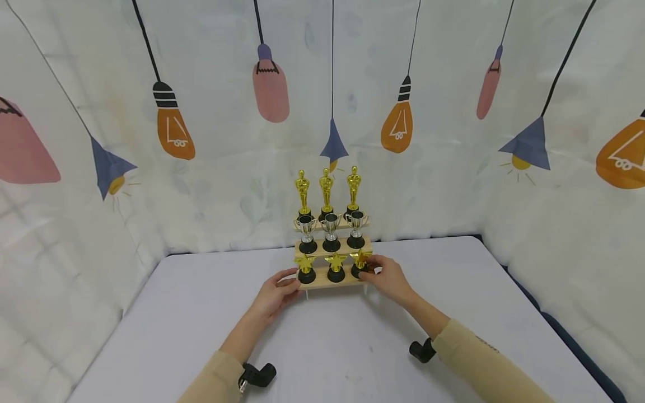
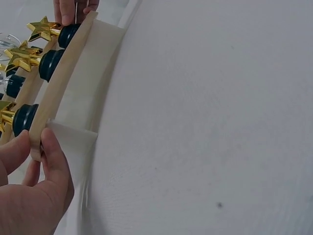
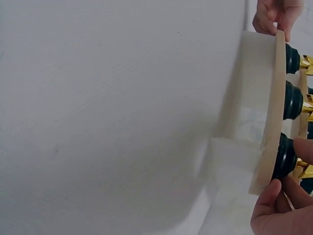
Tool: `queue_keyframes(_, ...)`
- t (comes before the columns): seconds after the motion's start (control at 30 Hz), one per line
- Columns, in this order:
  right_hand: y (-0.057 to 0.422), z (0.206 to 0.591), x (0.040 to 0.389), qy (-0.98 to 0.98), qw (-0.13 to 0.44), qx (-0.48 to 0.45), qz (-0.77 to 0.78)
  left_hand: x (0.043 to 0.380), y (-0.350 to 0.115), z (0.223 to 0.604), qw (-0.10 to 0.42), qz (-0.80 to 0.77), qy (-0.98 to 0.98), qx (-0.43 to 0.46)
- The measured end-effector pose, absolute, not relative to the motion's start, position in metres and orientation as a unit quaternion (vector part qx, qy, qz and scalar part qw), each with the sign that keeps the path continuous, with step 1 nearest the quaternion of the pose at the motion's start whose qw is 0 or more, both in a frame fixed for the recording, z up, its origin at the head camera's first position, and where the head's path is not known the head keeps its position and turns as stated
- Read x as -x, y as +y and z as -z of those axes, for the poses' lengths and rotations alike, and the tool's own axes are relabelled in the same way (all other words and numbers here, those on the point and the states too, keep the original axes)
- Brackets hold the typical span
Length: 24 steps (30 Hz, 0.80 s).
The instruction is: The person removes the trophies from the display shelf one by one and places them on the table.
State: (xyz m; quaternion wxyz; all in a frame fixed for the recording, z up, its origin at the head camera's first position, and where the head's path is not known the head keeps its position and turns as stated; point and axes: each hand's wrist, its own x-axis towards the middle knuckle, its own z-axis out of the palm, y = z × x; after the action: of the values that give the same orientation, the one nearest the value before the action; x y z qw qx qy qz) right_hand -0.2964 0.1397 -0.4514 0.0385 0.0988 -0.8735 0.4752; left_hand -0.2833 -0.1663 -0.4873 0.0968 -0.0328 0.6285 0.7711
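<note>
A three-tier wooden display stand (image 1: 321,283) with pale translucent supports holds small trophies in rows. On its lowest tier are three gold star trophies with black bases, one in the middle (image 1: 336,262). My left hand (image 1: 274,295) pinches the left end of that lowest shelf (image 2: 67,78) between thumb and fingers, close by the left star trophy (image 2: 25,119). At the opposite end, my right hand (image 1: 391,277) has its thumb and fingers around the black base of the right star trophy (image 3: 285,155), which stands at the shelf's end.
Three silver cup trophies (image 1: 331,225) fill the middle tier, and three gold figure trophies (image 1: 326,189) stand on the top one. Beneath is a white-covered table (image 1: 211,313). A lamp-patterned curtain (image 1: 227,184) hangs close behind the stand and along both sides.
</note>
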Motion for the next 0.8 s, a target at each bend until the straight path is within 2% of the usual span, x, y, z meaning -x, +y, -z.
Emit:
queue_keyframes(0.2, 0.138, 0.4496, 0.2989, -0.873, 0.026, -0.093, -0.477, 0.2847, -0.1662, 0.4861, 0.098, -0.769, 0.631, 0.035)
queue_keyframes(0.8, 0.1357, 0.4523, 0.2979, -0.885, 0.036, -0.087, -0.457, 0.2808, -0.1655, 0.4878, 0.089, -0.776, 0.624, 0.034)
